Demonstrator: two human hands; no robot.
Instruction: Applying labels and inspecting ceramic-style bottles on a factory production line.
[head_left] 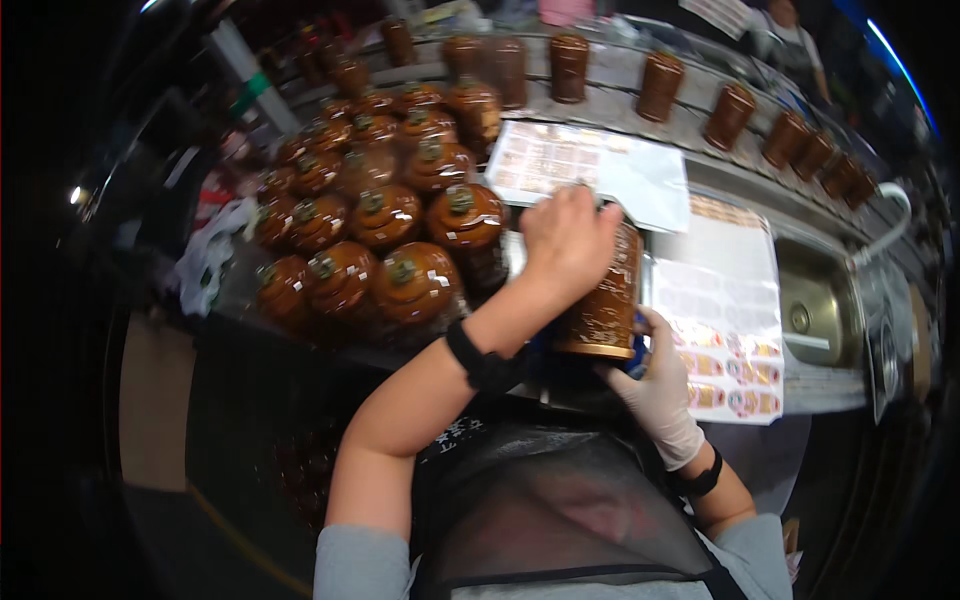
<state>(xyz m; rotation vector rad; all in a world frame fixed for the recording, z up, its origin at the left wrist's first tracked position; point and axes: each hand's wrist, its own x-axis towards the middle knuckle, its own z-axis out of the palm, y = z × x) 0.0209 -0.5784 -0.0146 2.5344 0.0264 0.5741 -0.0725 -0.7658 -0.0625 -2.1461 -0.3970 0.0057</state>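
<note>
A glossy brown jar [607,290] with gold markings and a gold rim lies tilted in front of me, its rimmed end toward my body. My bare left hand [572,240] is curled over its far end; the fingertips are partly hidden there. At the near end, my gloved right hand [658,385] grips the jar's right side by the rim. Something blue shows beneath the jar, mostly covered. To the right lies a sheet of red and gold stickers [735,365]. Another sticker sheet [550,160] is beyond my left hand.
Several brown lidded jars [415,280] stand close together under clear plastic on the left. More brown jars [660,87] line a far ledge. A metal sink [815,300] with a pale faucet [890,215] is at the right. Another person [790,45] stands at the far right.
</note>
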